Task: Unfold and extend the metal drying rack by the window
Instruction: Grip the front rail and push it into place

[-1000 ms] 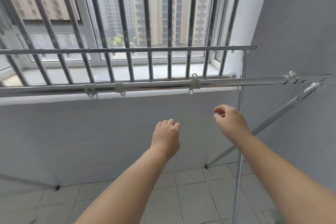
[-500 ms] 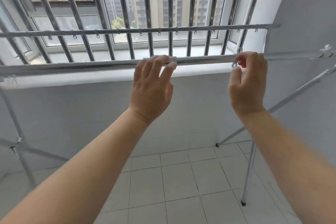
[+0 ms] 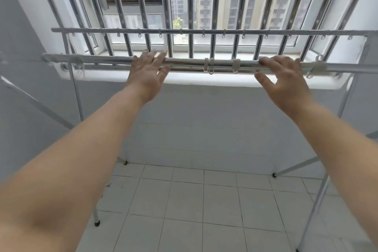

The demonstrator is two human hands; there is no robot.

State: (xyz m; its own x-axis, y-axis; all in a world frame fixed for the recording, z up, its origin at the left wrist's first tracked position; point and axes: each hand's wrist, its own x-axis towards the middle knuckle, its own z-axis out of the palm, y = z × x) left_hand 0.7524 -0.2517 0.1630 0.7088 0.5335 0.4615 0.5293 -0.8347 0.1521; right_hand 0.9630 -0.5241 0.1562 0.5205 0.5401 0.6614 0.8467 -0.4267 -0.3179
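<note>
Right now both hands are up at the rack's near rail (image 3: 188, 63), which runs across the view just in front of the sill (image 3: 204, 80). Left hand (image 3: 146, 72): fingers (image 3: 155, 57) laid flat over the top of the rail, thumb splayed below it, not wrapped — resting, no grip. Right hand (image 3: 284, 80): fingers draped over the rail further right, thumb (image 3: 263, 81) hanging clear underneath, also loose and unclosed. Between the hands, two white clips (image 3: 208, 65) sit on the rail; another clip is right of the right hand. Far rail (image 3: 204, 31) runs parallel, higher and closer to the window bars (image 3: 191, 6), with a row of small hooks under it. Rack (image 3: 75, 88) stands on the tiled floor (image 3: 204, 210) against the window wall, legs splayed at both ends, black feet (image 3: 97, 223) on the tiles. Left end of the near rail is blurred; can't tell the joint detail there.
</note>
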